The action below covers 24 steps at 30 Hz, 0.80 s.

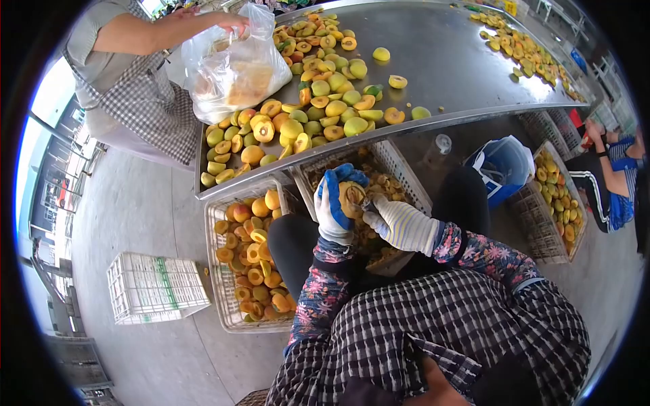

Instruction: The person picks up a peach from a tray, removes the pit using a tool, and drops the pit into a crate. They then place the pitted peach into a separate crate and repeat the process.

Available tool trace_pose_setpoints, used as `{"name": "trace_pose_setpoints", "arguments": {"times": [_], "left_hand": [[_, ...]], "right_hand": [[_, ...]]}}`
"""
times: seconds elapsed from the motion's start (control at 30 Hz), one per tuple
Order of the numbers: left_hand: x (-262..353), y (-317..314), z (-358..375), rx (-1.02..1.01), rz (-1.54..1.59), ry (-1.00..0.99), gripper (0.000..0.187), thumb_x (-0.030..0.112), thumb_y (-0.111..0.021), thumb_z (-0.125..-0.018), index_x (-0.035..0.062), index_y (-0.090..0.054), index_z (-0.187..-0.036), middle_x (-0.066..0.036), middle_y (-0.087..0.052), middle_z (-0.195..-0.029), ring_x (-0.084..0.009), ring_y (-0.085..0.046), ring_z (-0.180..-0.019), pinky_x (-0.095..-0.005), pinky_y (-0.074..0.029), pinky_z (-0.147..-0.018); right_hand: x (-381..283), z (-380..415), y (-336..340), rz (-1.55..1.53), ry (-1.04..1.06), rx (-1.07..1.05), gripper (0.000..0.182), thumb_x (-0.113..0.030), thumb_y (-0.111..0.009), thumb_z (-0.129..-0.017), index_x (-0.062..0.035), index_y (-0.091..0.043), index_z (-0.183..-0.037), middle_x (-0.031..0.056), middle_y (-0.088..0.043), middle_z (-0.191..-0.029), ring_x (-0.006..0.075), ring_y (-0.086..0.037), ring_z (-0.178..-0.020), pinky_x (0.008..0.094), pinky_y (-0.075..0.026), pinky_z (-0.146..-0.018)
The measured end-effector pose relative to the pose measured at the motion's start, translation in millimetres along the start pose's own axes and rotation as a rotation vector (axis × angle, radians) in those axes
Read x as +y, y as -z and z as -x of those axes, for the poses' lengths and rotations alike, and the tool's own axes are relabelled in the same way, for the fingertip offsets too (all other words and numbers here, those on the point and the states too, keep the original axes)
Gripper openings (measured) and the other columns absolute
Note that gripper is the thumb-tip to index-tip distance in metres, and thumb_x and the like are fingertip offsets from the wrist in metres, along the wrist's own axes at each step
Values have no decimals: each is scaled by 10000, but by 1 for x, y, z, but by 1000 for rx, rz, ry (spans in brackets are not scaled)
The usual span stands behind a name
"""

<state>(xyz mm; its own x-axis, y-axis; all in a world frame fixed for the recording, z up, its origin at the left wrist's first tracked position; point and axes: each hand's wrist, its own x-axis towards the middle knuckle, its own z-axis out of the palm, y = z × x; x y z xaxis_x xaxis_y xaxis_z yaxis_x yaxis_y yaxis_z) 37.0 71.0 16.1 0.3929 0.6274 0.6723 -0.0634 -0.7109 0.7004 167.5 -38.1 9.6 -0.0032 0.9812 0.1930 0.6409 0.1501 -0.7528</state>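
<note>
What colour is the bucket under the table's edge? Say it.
Blue. The bucket shows best in the head view, the only one here.

Glossy, smooth metal table (447,64).

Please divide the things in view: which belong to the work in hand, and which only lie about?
Apparently in use:
- fruit in the left hand, right hand against it
- scrap crate below
- crate of cut fruit
- metal table with fruit

Apparently lying about:
- white crate
- blue bucket
- clear container
</note>
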Motion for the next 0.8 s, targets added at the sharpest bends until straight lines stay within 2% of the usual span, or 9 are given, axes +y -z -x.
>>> {"name": "trace_pose_setpoints", "arguments": {"times": [0.07,0.13,0.2,0.33,0.43,0.47,0.57,0.7,0.8], "left_hand": [[-17,6,-2,-78,-200,-155,361,272,-583,-983,-47,-558,-1150,-121,-706,-960,-250,-678,-887,-348,-528,-825],[-11,5,-2,-89,419,271,334,253,-570,-992,-42,-559,-1147,-142,-696,-982,-257,-675,-895,-354,-536,-834],[-8,1,1,-55,724,478,315,236,-553,-1004,-42,-555,-1154,-158,-685,-999,-260,-671,-910,-356,-545,-843],[-20,-14,6,265,1002,586,366,284,-489,-1040,-30,-517,-1227,-166,-660,-1056,-258,-664,-940,-364,-560,-859],[-23,-32,16,355,855,552,555,483,-335,-1056,-5,-510,-1256,-171,-627,-1140,-264,-646,-985,-393,-539,-905],[-8,-36,14,347,760,531,607,530,-314,-1048,-6,-538,-1225,-162,-632,-1137,-269,-643,-988,-397,-523,-923],[-12,-34,16,333,868,668,635,548,-309,-1047,-16,-568,-1179,-141,-640,-1106,-264,-639,-993,-384,-510,-941],[-27,-19,15,174,957,791,557,480,-402,-1048,-35,-591,-1145,-139,-656,-1029,-254,-659,-944,-381,-557,-852],[-31,-17,13,134,1000,928,514,433,-462,-1041,-48,-597,-1163,-139,-660,-1017,-246,-668,-912,-397,-575,-825]], "right_hand": [[-1,1,2,-154,-41,-31,304,-274,-531,-1013,19,-533,-1097,193,-638,-768,372,-647,-727,416,-491,-654],[-8,4,13,-342,-204,-176,318,-289,-521,-1021,16,-532,-1109,183,-623,-748,343,-637,-692,404,-483,-640],[3,5,9,-238,-98,-138,334,-313,-520,-1024,10,-532,-1111,138,-618,-733,289,-622,-655,390,-475,-617],[15,-3,-4,-562,-167,-52,355,-356,-522,-1025,-11,-535,-1108,54,-621,-743,211,-605,-621,378,-455,-578],[-9,-4,11,-780,-601,-133,355,-367,-526,-1024,-25,-539,-1119,29,-638,-790,190,-614,-665,353,-464,-607],[-7,-5,8,-792,-609,-104,326,-333,-521,-1027,-29,-534,-1146,83,-643,-805,231,-619,-688,369,-480,-644],[22,-2,-24,-417,-58,140,309,-301,-514,-1028,-20,-525,-1157,132,-634,-791,278,-620,-694,408,-488,-679],[32,-3,-9,-39,-19,-64,318,-266,-520,-1018,7,-525,-1181,232,-656,-881,403,-642,-818,459,-485,-740],[34,-4,1,-155,-102,-189,349,-278,-531,-1008,10,-519,-1205,257,-660,-913,440,-637,-877,471,-489,-759]]}}
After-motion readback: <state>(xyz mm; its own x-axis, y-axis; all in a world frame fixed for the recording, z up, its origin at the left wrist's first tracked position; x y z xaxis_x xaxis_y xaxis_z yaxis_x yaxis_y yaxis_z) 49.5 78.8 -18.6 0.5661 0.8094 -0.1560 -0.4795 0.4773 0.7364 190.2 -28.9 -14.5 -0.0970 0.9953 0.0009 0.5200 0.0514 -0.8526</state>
